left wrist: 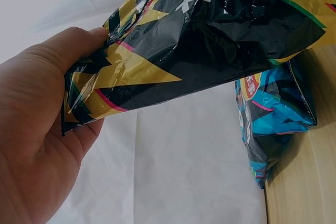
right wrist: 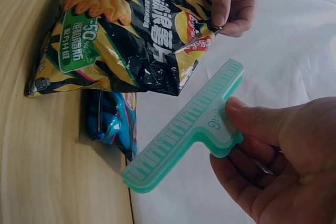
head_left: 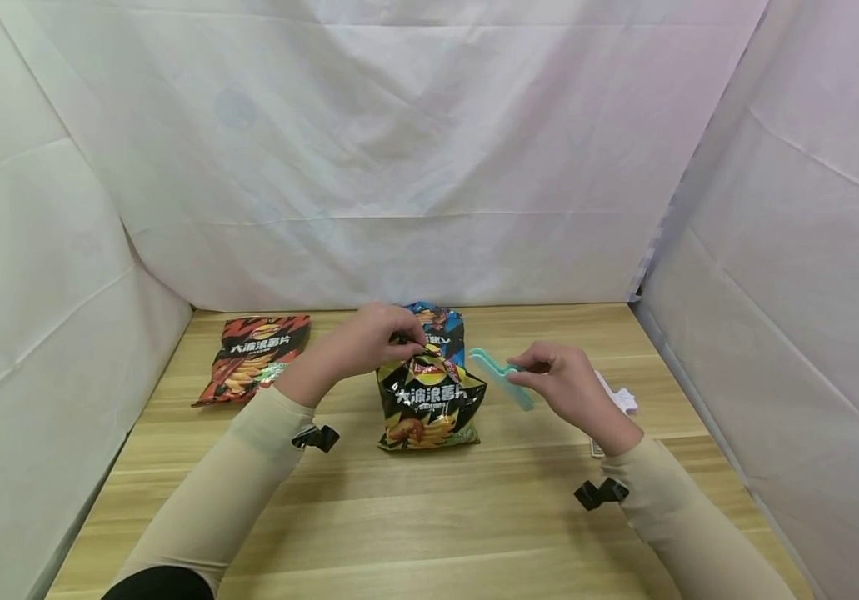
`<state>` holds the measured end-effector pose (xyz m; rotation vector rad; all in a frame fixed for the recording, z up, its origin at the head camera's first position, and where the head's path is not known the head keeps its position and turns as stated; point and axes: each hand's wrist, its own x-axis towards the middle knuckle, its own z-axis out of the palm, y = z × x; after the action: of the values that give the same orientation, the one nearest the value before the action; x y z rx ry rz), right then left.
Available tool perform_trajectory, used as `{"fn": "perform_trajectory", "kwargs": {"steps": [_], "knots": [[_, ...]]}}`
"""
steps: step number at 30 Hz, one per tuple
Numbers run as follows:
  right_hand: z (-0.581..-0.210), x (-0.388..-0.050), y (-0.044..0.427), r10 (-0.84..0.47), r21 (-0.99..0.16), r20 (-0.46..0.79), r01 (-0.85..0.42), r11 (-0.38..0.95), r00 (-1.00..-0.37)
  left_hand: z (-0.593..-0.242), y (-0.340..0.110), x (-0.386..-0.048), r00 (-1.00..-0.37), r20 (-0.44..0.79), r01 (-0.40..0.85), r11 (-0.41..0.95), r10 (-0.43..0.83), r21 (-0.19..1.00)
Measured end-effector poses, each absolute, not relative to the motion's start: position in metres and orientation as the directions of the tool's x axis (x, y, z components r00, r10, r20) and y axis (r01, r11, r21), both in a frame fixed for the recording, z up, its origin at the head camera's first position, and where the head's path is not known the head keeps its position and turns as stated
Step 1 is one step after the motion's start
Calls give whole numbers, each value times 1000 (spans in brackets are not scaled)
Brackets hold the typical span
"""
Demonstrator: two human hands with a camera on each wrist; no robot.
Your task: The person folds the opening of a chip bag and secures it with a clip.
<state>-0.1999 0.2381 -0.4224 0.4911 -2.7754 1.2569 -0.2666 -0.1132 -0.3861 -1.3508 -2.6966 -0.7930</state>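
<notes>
Pinching a chip bag (head_left: pixel 432 408) in one hand and a clip (right wrist: pixel 184 124) in the other

The left hand (head_left: pixel 380 337) is clamped on the top edge of the black-and-yellow chip bag, thumb against fingers, with the film gathered and creased under the grip. The bag is upright near the middle of the wooden surface (head_left: pixel 429 525), its printed front toward the person and its lower end down at the wood.

The right hand (head_left: pixel 567 387) is clamped on the mint-green clip, thumb and fingers pinching its short handle. The clip is held up just to the right of the bag's upper part, slanted; the right wrist view shows a gap between its long ribbed bar and the bag.

Behind the black-and-yellow bag is a blue bag (head_left: pixel 444 323), partly covered by it. Toward the back left is a red bag (head_left: pixel 260 358), well apart from the other two. A white item (head_left: pixel 621 400), partly hidden by the right arm, lies on the right side; what it is cannot be told. White cloth (head_left: pixel 429 150) hangs behind and along both sides.
</notes>
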Motion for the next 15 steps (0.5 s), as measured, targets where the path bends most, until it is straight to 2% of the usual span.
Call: {"fn": "perform_trajectory", "kwargs": {"steps": [15], "knots": [[-421, -216, 232, -349, -768, 154, -334, 547, -924, -385, -112, -266, -613, 254, 767, 486, 748, 418]]}}
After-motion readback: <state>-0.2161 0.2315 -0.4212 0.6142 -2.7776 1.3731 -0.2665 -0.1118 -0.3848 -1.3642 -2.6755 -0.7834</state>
